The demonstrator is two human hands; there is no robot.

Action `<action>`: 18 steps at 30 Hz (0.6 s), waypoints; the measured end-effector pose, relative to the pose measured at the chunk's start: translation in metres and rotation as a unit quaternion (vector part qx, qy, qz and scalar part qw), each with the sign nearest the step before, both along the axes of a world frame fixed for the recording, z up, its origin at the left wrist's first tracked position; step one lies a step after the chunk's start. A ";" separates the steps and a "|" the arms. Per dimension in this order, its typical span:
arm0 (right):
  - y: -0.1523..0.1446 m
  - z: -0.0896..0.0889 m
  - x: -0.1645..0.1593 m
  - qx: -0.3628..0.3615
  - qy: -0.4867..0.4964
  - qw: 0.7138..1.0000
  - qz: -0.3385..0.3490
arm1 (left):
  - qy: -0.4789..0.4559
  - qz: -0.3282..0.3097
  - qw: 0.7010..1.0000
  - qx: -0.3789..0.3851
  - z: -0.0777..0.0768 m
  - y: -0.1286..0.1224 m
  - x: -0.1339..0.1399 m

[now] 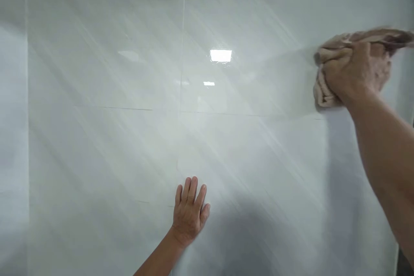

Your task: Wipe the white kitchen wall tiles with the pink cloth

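My right hand (359, 69) presses a folded, brownish-pink cloth (326, 92) against a glossy pale tiled wall (106, 159), high on the right side. Loose ends of the cloth stick out to the right above the knuckles, slightly blurred. Lower down near the middle, my left hand (190, 215) lies flat on the wall with its fingers stretched and a little apart. Nothing is in that hand.
The wall has diagonal streaks and thin joint lines, one upright and others level. A bright light reflection (221, 55) shows near the middle. At the left, an upright corner edge (27, 138) meets another pale surface. Dark areas border the far right.
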State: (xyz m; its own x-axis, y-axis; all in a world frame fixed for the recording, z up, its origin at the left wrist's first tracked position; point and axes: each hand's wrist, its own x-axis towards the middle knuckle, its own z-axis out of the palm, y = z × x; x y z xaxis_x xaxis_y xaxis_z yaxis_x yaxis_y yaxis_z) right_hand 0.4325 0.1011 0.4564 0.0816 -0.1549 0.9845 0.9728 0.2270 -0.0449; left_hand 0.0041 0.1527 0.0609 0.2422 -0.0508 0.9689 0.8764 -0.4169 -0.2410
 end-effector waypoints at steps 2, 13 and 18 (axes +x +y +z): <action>0.006 0.009 -0.049 -0.015 0.000 1.000 -0.015 | -0.003 0.001 1.000 -0.007 -0.002 0.000 -0.001; 0.018 -0.093 -0.352 -0.090 -0.528 0.843 -0.040 | 0.004 0.018 1.000 -0.014 -0.006 -0.001 -0.005; 0.026 -0.075 -0.361 -0.112 -0.560 0.820 0.023 | 0.003 0.017 1.000 -0.001 -0.009 0.003 -0.005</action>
State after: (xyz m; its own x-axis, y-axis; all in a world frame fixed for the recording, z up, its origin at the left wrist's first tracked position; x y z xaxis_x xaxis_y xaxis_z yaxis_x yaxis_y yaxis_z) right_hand 0.0717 0.1268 0.3817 -0.8936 0.0185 0.4485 0.4224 0.3730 0.8261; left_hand -0.0004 0.1554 0.0522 0.2501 -0.0410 0.9674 0.8883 -0.3877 -0.2461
